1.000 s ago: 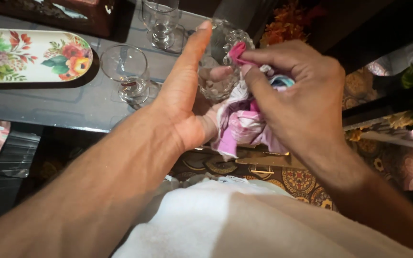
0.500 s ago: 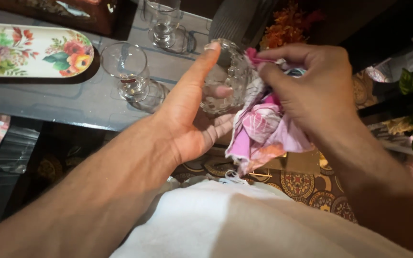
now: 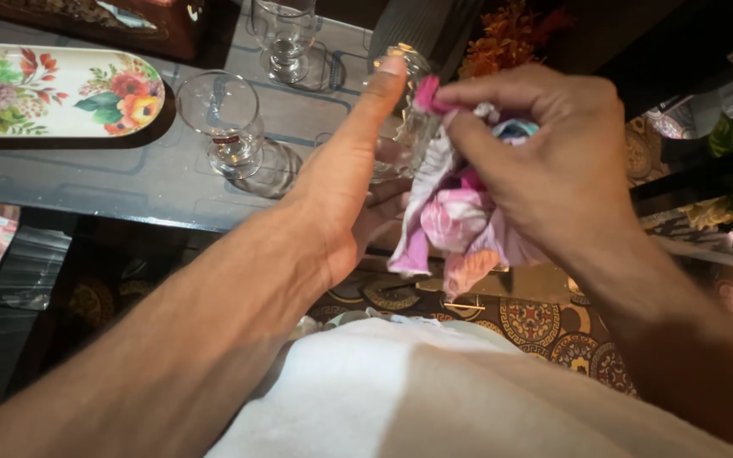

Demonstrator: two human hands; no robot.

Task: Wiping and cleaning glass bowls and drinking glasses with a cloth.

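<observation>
Since half a second ago: left hand has tipped the knobbed clear glass further, thumb now stretched up its side, fingers curled behind it at upper centre; right hand, fingertips pinched shut on the pink patterned cloth, stays pressed at its rim. Risk, as judged: the loosely cradled glass could slip under the rubbing and strike the stemmed glass or the floral tray on the grey table, upper left.
</observation>
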